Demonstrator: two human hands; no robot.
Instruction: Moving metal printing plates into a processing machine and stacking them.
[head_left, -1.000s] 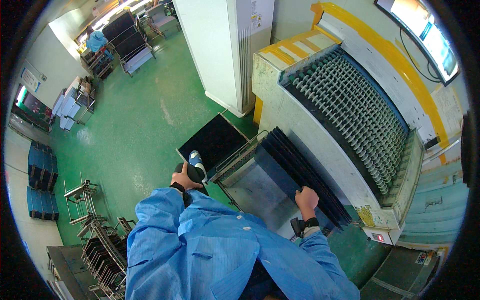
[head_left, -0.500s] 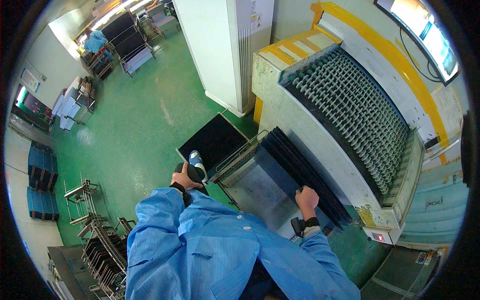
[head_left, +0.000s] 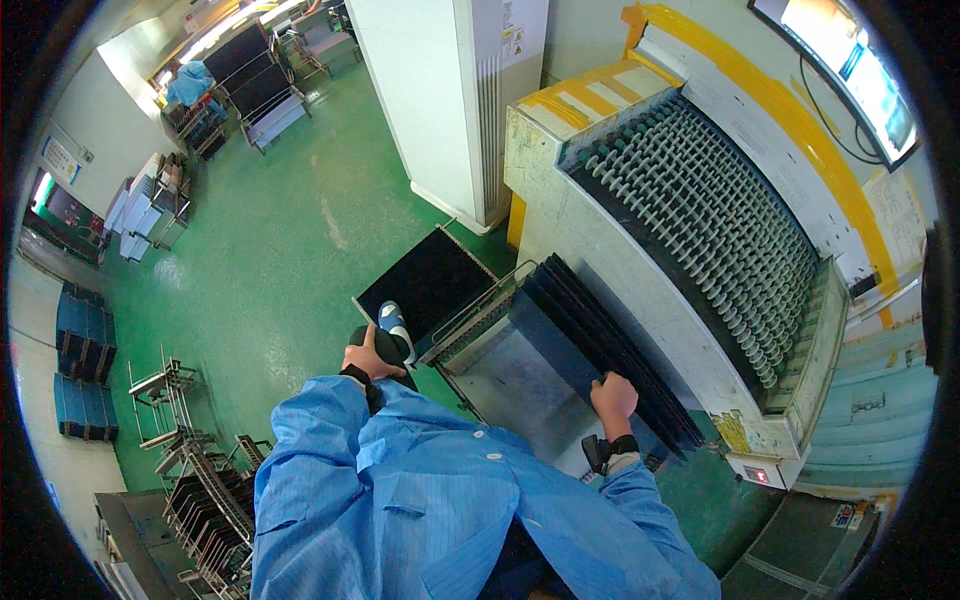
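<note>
Currently, a stack of dark panels (head_left: 570,302) is stood on edge just beside the near side wall of the roller conveyor (head_left: 700,235), on a metal-framed cart (head_left: 505,385). The panels' long axis is set roughly parallel to that wall, from the end near the white cabinet (head_left: 425,100) toward the end near the small red-lit display (head_left: 757,475). Their broad faces are turned toward and away from the conveyor, and they are packed close together. The panel on the side away from the conveyor is seen as smoother and bluish.

At the upper edge of that bluish panel, the right hand (head_left: 614,396) is clenched, the edge apparently pinched between thumb and curled fingers; the fingertips are hidden. Farther from the conveyor, beyond the cart, the left hand (head_left: 370,357) is laid over a dark-trousered knee (head_left: 365,340), thumb spread from the fingers, nothing grasped. A blue-and-white shoe (head_left: 392,320) is seen beside it, overlapping a flat black rack (head_left: 430,280) set on the cabinet side of the cart.

Compared with a second ago, both hands and the panels are kept in the same places alongside the conveyor.
</note>
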